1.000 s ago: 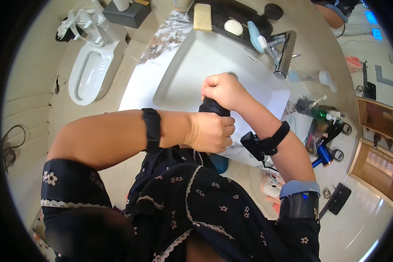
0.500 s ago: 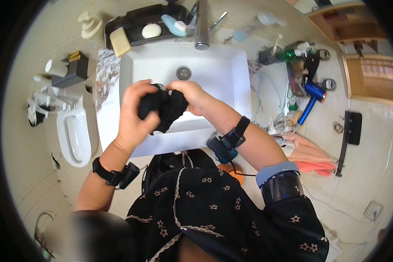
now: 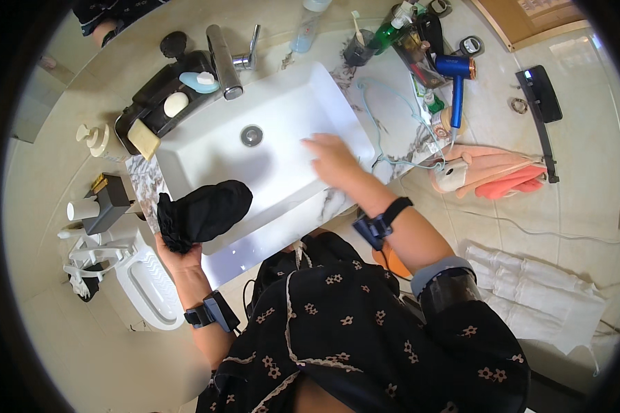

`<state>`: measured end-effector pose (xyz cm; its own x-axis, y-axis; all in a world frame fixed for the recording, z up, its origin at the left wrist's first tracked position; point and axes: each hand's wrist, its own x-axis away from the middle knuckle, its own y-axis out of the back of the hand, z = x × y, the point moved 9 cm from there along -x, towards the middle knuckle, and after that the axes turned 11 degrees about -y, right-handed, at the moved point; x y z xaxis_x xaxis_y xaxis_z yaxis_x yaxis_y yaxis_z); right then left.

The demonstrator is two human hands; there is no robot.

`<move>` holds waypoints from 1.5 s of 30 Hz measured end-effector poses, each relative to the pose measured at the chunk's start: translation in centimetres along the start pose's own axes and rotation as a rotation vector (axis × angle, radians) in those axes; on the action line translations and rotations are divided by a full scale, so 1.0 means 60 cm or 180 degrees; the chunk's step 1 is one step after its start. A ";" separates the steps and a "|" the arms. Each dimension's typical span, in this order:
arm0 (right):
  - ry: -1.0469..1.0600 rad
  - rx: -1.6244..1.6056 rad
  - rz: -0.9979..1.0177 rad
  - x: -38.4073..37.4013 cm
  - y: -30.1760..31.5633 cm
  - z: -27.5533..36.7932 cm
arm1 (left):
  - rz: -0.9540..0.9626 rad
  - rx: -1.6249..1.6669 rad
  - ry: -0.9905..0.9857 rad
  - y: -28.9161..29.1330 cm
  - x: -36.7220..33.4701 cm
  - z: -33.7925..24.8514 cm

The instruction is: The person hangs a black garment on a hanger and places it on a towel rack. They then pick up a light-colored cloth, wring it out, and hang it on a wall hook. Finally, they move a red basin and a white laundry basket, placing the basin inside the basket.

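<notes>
A black sock-shaped cloth (image 3: 210, 210), gathered at one end and rounded at the other, hangs over the near left rim of the white sink (image 3: 282, 110). My left hand (image 3: 178, 256) holds it by the gathered end; most of its fingers are hidden behind the fabric. My right hand (image 3: 334, 162) is over the right part of the basin, holding nothing, with its fingers partly spread and pointing left. Each wrist carries a strapped-on black device.
Behind the sink stand a metal faucet (image 3: 225, 65) and a black tray (image 3: 162, 96) with soap. A pump bottle (image 3: 96, 140) is at the left. On the right lie a blue hair dryer (image 3: 456, 86), a cup with a toothbrush (image 3: 357, 49) and a pink towel (image 3: 492, 172).
The black cloth was bunched between both hands over the sink. Now my left hand alone holds it, lower left and stretched out; my right hand has let go and moved right. The view has turned.
</notes>
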<state>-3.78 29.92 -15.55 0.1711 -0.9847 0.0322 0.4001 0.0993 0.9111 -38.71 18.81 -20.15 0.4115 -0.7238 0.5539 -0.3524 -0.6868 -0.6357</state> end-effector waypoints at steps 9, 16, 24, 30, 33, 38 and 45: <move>-0.1917 0.0858 -0.0078 0.098 0.087 -0.293 | 0.0016 0.0255 0.0093 0.003 0.017 0.010; -0.1079 0.0759 -0.0278 0.089 0.065 -0.302 | -0.0230 0.0584 -0.0149 0.028 0.058 0.008; -0.0698 -0.0494 -0.0895 0.065 0.166 -0.246 | -0.0292 0.0961 -0.0474 0.018 0.146 0.034; -0.0295 -0.1111 -0.0626 0.075 0.269 -0.159 | 0.0141 0.1353 -0.0892 0.008 0.249 0.057; -0.0065 -0.1704 0.0061 0.073 0.262 -0.091 | 0.0570 0.1581 -0.1339 0.020 0.299 0.051; 0.0789 -0.1948 0.1040 0.103 0.215 0.082 | 0.1152 0.1914 -0.2030 0.051 0.419 0.026; 0.1836 -0.2263 0.2852 0.301 0.128 0.336 | 0.0259 0.1786 -0.2659 0.128 0.574 -0.004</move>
<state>-15.77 10.03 0.34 0.9214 -0.3479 0.1729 0.3034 0.9224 0.2389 -27.42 -11.43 -5.83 0.9366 -0.3411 0.0804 -0.0477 -0.3513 -0.9351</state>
